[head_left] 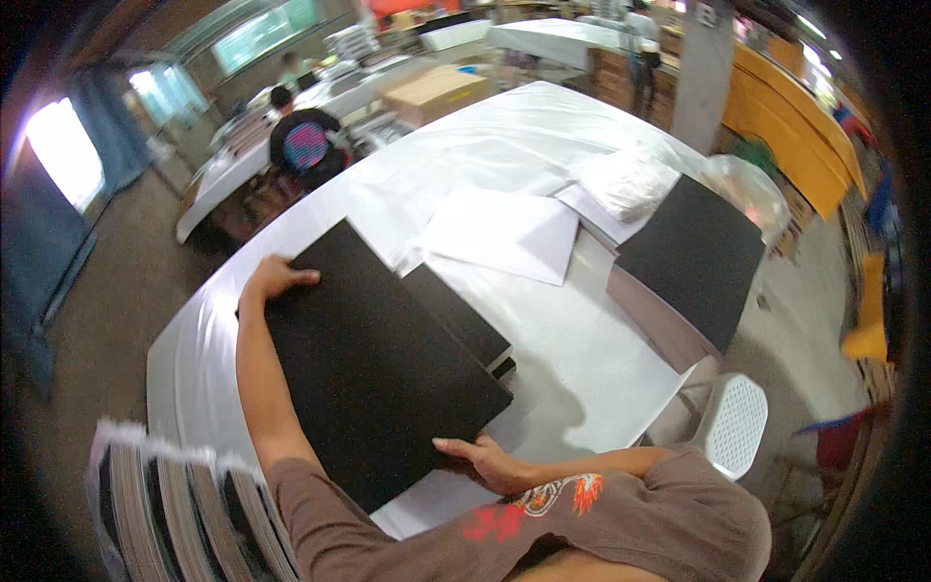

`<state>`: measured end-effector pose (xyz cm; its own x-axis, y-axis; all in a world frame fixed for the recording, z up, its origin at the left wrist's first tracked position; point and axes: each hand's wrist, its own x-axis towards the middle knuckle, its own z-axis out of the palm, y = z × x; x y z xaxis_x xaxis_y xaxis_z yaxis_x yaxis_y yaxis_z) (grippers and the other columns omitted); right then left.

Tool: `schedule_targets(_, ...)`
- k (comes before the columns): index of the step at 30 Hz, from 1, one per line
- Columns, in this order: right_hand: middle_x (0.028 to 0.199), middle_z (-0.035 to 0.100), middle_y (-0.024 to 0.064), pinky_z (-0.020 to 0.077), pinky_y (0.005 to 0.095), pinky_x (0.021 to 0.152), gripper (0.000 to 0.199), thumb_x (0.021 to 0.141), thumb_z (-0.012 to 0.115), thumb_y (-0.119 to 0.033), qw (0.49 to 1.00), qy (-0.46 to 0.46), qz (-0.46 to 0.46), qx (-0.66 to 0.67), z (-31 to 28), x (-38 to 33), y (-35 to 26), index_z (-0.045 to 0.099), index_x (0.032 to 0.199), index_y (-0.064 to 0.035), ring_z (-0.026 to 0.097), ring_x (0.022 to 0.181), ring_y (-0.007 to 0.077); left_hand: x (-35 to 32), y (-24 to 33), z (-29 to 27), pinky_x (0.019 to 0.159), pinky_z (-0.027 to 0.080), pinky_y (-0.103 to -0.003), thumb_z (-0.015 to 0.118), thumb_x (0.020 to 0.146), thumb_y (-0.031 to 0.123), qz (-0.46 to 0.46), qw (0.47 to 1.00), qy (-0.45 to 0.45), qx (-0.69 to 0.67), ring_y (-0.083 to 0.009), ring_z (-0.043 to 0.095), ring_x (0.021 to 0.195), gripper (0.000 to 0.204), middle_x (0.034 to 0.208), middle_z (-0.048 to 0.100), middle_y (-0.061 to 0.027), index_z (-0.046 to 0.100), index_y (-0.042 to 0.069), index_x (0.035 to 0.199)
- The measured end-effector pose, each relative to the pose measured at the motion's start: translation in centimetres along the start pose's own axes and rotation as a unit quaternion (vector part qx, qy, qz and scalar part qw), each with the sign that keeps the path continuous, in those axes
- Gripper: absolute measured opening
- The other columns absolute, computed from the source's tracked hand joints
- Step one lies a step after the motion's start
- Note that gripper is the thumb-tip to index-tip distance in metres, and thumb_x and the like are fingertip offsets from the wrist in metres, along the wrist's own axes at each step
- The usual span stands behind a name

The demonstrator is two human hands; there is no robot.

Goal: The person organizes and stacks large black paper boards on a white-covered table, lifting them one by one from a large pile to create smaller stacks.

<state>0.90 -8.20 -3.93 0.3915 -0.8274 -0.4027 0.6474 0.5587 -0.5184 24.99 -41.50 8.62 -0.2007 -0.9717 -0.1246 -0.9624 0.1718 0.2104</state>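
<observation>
A large black sheet (373, 364), stiff and rectangular, lies tilted in front of me over the near left of the table. My left hand (281, 276) grips its far left edge, thumb on top. At the near right edge, my right hand (490, 463) holds it with the thumb above; the other fingers are mostly hidden beneath. Partly covered by this sheet is a smaller black stack (461, 315) on the table. White sheets (509, 233) lie farther off. To the right stands a tall stack with a black top (693, 257) and pale sides.
White plastic covers the table (320, 218). A clear plastic bag (630, 184) rests beyond the right stack. A white perforated stool (735, 427) stands at the right edge. Bundled stacks (175, 504) are at lower left. A person (305, 145) sits far left, near a cardboard box (436, 94).
</observation>
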Motion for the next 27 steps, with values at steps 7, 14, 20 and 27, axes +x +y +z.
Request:
schedule_targets(7, 0.109, 0.058, 0.0047, 0.0477, 0.0310, 0.090, 0.033, 0.083, 0.067, -0.018, 0.993, 0.087, 0.064, 0.048, -1.6, 3.3, 0.1, 0.054, 0.110, -0.0032, 0.057, 0.097, 0.0176, 4.1, -4.9, 12.5, 0.089, 0.044, -0.040, 0.070, 0.073, 0.047, 0.032, 0.998, -0.017, -0.046, -0.0304, 0.059, 0.102, 0.058, 0.107, 0.063, -0.0175, 0.061, 0.004, 0.111)
schedule_targets(14, 0.124, 0.051, 0.0060, 0.0383, 0.0378, 0.098, 0.055, 0.082, 0.067, -0.024, 0.985, 0.029, 0.171, 0.011, -6.0, 3.9, 2.9, 0.041, 0.128, -0.0074, 0.049, 0.113, 0.0197, 2.7, -1.2, 12.9, 0.098, 0.025, -0.064, 0.068, 0.069, 0.053, -0.010, 0.984, 0.096, 0.148, -0.0246, 0.027, 0.134, 0.080, 0.143, 0.033, -0.0120, 0.040, 0.018, 0.136)
schedule_targets(20, 0.127, 0.049, 0.0121, 0.0404, 0.0348, 0.094, 0.059, 0.085, 0.061, -0.039, 0.966, -0.100, 0.180, -0.158, -14.4, -5.5, 1.0, 0.043, 0.131, -0.0065, 0.048, 0.115, 0.0192, 0.3, 10.4, 10.8, 0.101, 0.029, -0.056, 0.076, 0.067, 0.037, 0.160, 0.971, 0.147, 0.103, -0.0313, 0.031, 0.131, 0.081, 0.141, 0.034, -0.0165, 0.040, 0.010, 0.134)
schedule_targets(27, 0.096, 0.065, 0.0067, 0.0459, 0.0294, 0.081, 0.017, 0.083, 0.065, -0.015, 0.912, 0.167, -0.288, -0.238, -21.0, -21.4, -13.8, 0.064, 0.095, -0.0028, 0.060, 0.089, 0.0149, -5.6, 32.9, 20.5, 0.101, 0.032, -0.050, 0.065, 0.077, 0.050, 0.116, 0.830, -0.206, -0.506, -0.0338, 0.035, 0.127, 0.094, 0.146, 0.026, -0.0152, 0.015, 0.007, 0.144)
